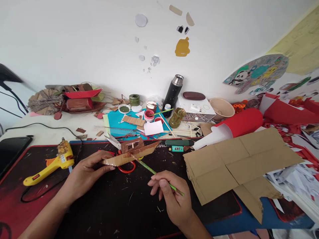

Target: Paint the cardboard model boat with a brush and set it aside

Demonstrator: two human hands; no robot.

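My left hand (93,167) is closed on the left end of a small cardboard boat (146,150), partly coated in brown paint. In my right hand (171,192) is a green-handled paintbrush (147,167), pinched between thumb and fingers. The brush tip touches the boat's side near its middle. Just behind the boat's hull a brown box-like cabin (132,145) with a window opening shows; whether it is attached I cannot tell. Scissors with red handles (127,168) lie on the dark mat beneath the boat, their blades pointing to the back left.
A yellow glue gun (50,167) lies at left with its cord. Paint jars (149,115), a ruler and sticks stand or lie behind. A black thermos (173,91) is near the wall. Cardboard sheets (224,156), red paper (243,121) and paper scraps fill the right.
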